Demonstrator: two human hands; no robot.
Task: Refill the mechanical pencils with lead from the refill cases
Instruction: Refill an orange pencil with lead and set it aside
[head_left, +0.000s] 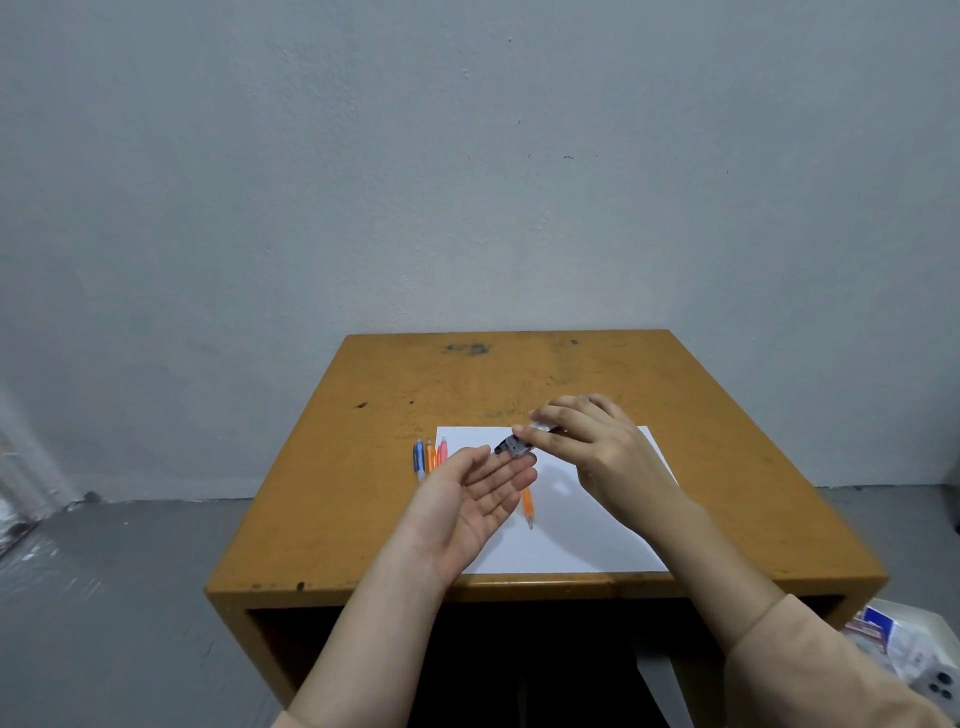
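Fig.: lead-dispensing step. R hand (587, 447) pinches refill case (519, 444), dark end tipped just above L hand (478, 499), which is flat, palm up, holding nothing visible. Orange pencil (528, 506) lies below the grip; more pencils (430, 457) lie to its left. Next, probably: tap out one lead w/o snapping it.

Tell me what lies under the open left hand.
White paper and an orange pencil: its tip end shows beyond the left hand, its upper end is covered.
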